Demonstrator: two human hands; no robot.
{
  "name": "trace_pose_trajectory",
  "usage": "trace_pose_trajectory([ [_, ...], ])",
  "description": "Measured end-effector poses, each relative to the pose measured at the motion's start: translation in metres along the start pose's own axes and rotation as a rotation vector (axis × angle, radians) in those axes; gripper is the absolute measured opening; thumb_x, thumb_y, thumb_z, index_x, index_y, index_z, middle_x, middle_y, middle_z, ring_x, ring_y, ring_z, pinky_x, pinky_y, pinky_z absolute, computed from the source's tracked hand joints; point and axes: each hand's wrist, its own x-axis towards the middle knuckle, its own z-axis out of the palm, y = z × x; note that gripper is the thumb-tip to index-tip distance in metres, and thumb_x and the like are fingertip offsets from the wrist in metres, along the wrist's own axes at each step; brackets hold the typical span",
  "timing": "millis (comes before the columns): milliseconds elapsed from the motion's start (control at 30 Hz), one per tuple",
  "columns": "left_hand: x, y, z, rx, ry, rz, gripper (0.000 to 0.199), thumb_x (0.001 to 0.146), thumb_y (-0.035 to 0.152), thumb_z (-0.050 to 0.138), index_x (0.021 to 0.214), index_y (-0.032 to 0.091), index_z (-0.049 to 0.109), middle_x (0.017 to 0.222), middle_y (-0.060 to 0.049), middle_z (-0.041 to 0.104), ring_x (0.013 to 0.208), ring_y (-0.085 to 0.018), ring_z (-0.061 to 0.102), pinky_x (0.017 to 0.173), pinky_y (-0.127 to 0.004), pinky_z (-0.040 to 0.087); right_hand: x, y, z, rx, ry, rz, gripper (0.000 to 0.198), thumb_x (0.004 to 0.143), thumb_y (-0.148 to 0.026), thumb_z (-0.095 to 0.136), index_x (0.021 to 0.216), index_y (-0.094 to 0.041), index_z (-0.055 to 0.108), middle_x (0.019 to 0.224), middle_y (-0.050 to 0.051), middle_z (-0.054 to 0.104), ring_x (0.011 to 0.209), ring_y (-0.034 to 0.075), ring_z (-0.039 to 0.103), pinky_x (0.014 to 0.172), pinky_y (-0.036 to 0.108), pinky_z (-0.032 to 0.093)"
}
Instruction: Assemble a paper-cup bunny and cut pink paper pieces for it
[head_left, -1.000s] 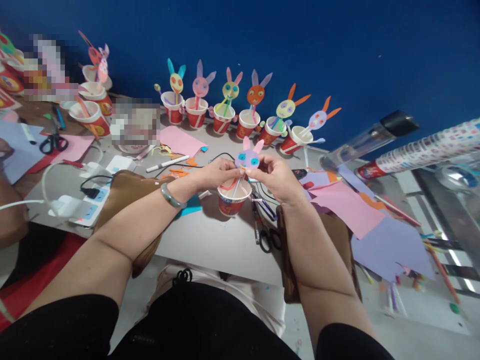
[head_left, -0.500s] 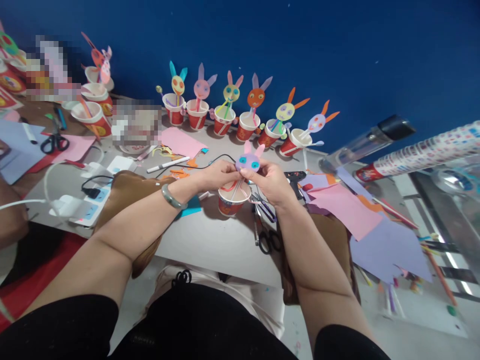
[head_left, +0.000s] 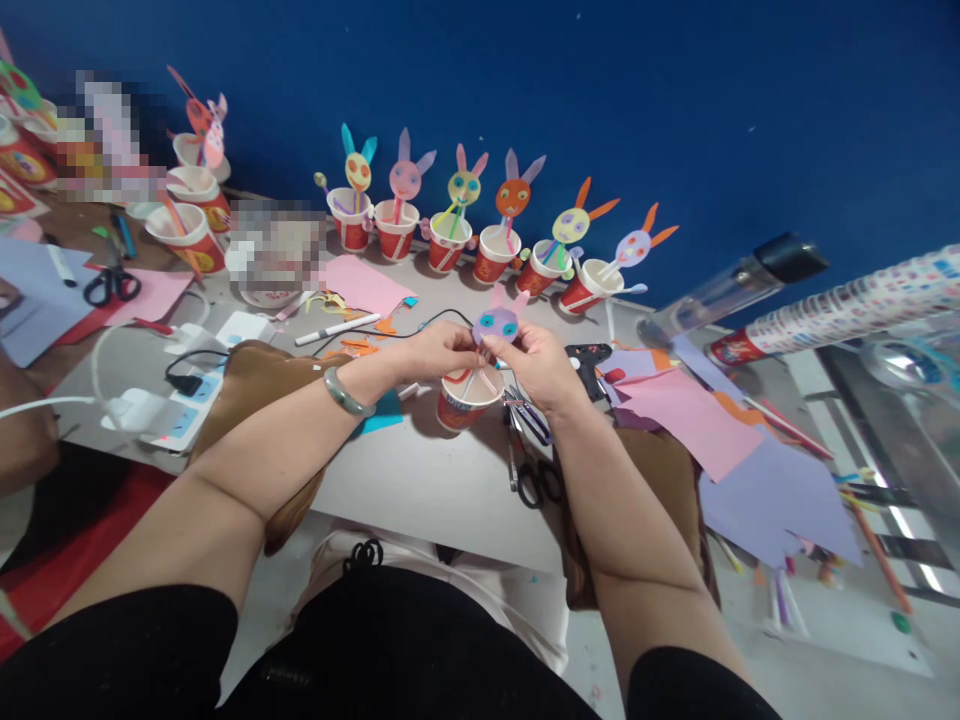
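A purple paper rabbit head [head_left: 495, 324] with pink ears and blue eyes is pinched between my two hands. My right hand [head_left: 541, 366] grips its lower right edge, the thumb across the front of the chin. On the other side, my left hand [head_left: 442, 350] has its fingers closed at the head's lower left edge. Pale straws run down from the head into a red paper cup [head_left: 463, 412] standing on the table just below my hands. My fingers hide the join between head and straws.
Several finished rabbit cups [head_left: 448, 244] line the blue wall. Scissors [head_left: 537, 484] and a black glue gun [head_left: 589, 364] lie right of my cup. Coloured paper [head_left: 780, 500] covers the right side, beside a stack of cups [head_left: 847, 305]. A power strip [head_left: 184, 410] sits left.
The rabbit head has tilted slightly to the right, its ears leaning over more. Both hands keep their hold with only small finger shifts; the cup has hardly moved.
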Motion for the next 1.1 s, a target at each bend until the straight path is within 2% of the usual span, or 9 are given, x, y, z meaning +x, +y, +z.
trace_pose_trajectory([
  [100,-0.001,0.003,0.002,-0.036,0.021,-0.034,0.008,0.081,0.008,0.061,0.074,0.012,0.062,0.053,0.007,0.053,0.047,-0.004,0.042,0.052,-0.019,0.035,-0.001,-0.001,0.002,-0.026,0.014,-0.02,0.031,0.077,-0.048,0.077,0.088,-0.02,0.071,0.078,0.0,0.071,0.071,0.015,0.06,0.073,0.031,0.051],
  [233,0.001,-0.003,0.001,-0.048,0.038,0.003,0.009,0.08,0.013,0.063,0.071,0.012,0.062,0.052,0.007,0.053,0.047,-0.004,0.04,0.049,-0.018,0.031,-0.003,-0.003,0.003,-0.063,0.04,-0.031,0.027,0.078,-0.046,0.075,0.086,-0.02,0.071,0.079,0.001,0.071,0.072,0.016,0.061,0.076,0.033,0.053],
  [533,0.008,-0.014,0.0,-0.032,0.062,0.049,0.009,0.076,0.018,0.064,0.069,0.012,0.062,0.057,0.005,0.056,0.053,-0.006,0.047,0.053,-0.019,0.035,0.0,0.001,0.004,-0.115,0.074,-0.068,0.031,0.078,-0.049,0.074,0.086,-0.02,0.07,0.084,0.003,0.072,0.079,0.019,0.063,0.081,0.035,0.052],
  [733,0.002,-0.005,0.001,0.003,0.077,0.014,0.013,0.079,0.011,0.06,0.066,0.013,0.062,0.052,0.006,0.052,0.046,-0.004,0.039,0.049,-0.02,0.03,0.0,0.005,0.006,-0.056,0.108,-0.037,0.037,0.073,-0.055,0.077,0.087,-0.021,0.071,0.081,0.003,0.072,0.074,0.018,0.063,0.075,0.035,0.052],
  [900,-0.001,-0.003,0.0,0.034,0.095,-0.002,0.019,0.082,0.02,0.064,0.065,0.015,0.058,0.048,0.007,0.045,0.045,-0.004,0.035,0.048,-0.021,0.024,0.001,0.003,0.004,0.047,0.048,-0.02,0.042,0.069,-0.056,0.082,0.09,-0.021,0.072,0.086,0.003,0.075,0.081,0.019,0.066,0.081,0.036,0.055],
  [1100,0.002,-0.007,-0.002,0.085,0.082,0.057,0.019,0.08,0.022,0.063,0.063,0.014,0.058,0.05,0.006,0.045,0.048,-0.005,0.036,0.051,-0.022,0.027,0.002,0.005,0.004,0.092,0.037,-0.013,0.043,0.067,-0.054,0.084,0.091,-0.021,0.072,0.09,0.003,0.076,0.083,0.019,0.069,0.086,0.037,0.056],
])
